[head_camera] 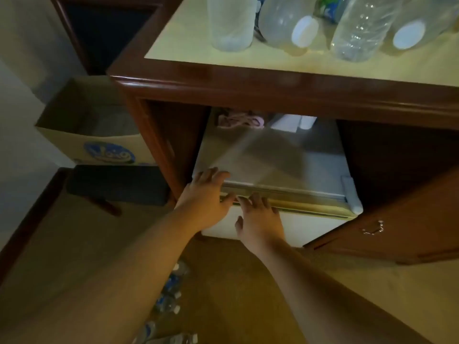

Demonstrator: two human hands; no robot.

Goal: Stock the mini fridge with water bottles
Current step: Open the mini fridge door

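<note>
Both our hands are at the front top edge of the mini fridge (278,157), which sits in a wooden cabinet (273,88) with its cabinet door (397,227) swung open to the right. Left hand (206,199): fingers spread and fairly straight, resting on the fridge's top left corner, gripping nothing. Right hand (260,219): fingers extended, tips touching the seam along the top of the fridge door (298,224), also holding nothing. We can't tell if the fridge door is cracked open or fully closed.

Water bottles: four large clear ones (357,28) lie or stand on the cabinet's pale top surface, two showing white caps. More small bottles with blue labels (171,286) lie on the floor between our forearms. A cardboard box (99,145) with a blue logo sits left of the cabinet; its contents are too dim to make out. Something pink (238,120) and a white item (293,122) lie on the fridge top at the back.
</note>
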